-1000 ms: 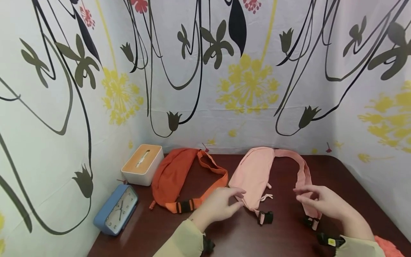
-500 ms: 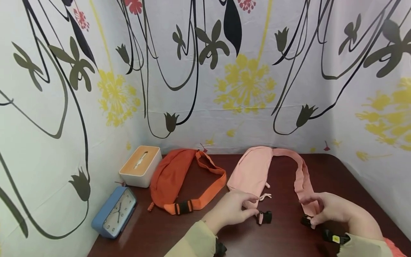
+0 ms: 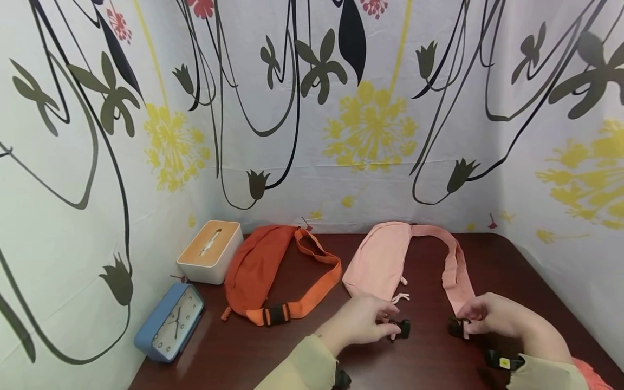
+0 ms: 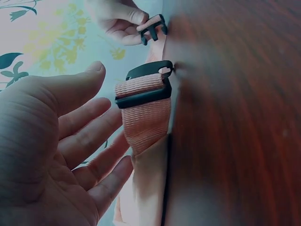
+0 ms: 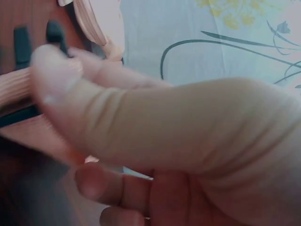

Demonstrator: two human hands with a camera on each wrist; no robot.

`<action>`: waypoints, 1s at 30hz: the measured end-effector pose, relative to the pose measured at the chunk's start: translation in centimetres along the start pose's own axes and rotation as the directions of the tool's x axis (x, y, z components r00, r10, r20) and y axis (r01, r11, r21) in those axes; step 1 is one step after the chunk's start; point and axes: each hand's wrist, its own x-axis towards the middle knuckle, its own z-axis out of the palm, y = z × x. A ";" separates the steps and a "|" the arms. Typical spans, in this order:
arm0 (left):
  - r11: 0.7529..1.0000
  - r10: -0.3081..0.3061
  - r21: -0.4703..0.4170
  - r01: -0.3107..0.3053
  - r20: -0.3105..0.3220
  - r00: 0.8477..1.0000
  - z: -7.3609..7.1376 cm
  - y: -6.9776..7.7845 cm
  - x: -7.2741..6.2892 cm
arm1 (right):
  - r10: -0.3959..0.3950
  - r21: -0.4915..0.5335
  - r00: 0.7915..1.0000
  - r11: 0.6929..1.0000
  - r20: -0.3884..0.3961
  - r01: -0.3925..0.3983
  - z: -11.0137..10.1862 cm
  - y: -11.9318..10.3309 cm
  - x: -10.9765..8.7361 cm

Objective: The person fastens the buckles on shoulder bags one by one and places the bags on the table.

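Observation:
A pink waist bag [image 3: 377,260] lies flat, its strap [image 3: 455,271] curving round to the right. At the bag's near end is a black socket buckle half [image 3: 403,329] [image 4: 143,100]. My left hand [image 3: 356,324] is right beside that half, fingers spread and relaxed, thumb apart from it in the left wrist view. On the right, my right hand [image 3: 504,322] pinches the pronged buckle half [image 3: 456,327] [image 4: 153,29] at the strap's end between thumb and fingers. In the right wrist view the thumb [image 5: 56,75] covers part of the prongs and webbing.
An orange waist bag [image 3: 258,265] with its buckle fastened lies left of the pink one. Behind it to the left stand a tissue box [image 3: 209,249] and a blue clock [image 3: 168,325]. Patterned cloth walls [image 3: 273,146] border the dark table [image 3: 370,368].
Both hands have come down to the buckle halves. My right hand has taken hold of the pronged half and drawn it slightly left; my left hand has moved right to the socket half.

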 end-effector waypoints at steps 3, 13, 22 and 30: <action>1.000 0.012 0.006 -0.012 -0.001 1.000 0.3 -0.1 0.2 | 0.002 -0.041 0.999 0.999 -0.032 -0.004 0.2 0.1 0.5; 0.999 0.041 0.020 -0.041 -0.009 0.999 1.0 -0.8 0.6 | -0.020 -0.049 0.982 0.999 -0.190 0.011 2.5 1.0 2.9; 0.997 0.040 -0.068 -0.043 -0.033 0.999 1.8 -1.6 0.8 | -0.056 0.170 0.979 0.981 -0.198 0.091 4.3 1.7 4.5; 0.969 -0.043 -0.246 0.019 -0.090 0.995 2.7 -2.1 0.5 | -0.022 0.233 0.972 0.969 -0.232 0.077 5.2 1.7 5.2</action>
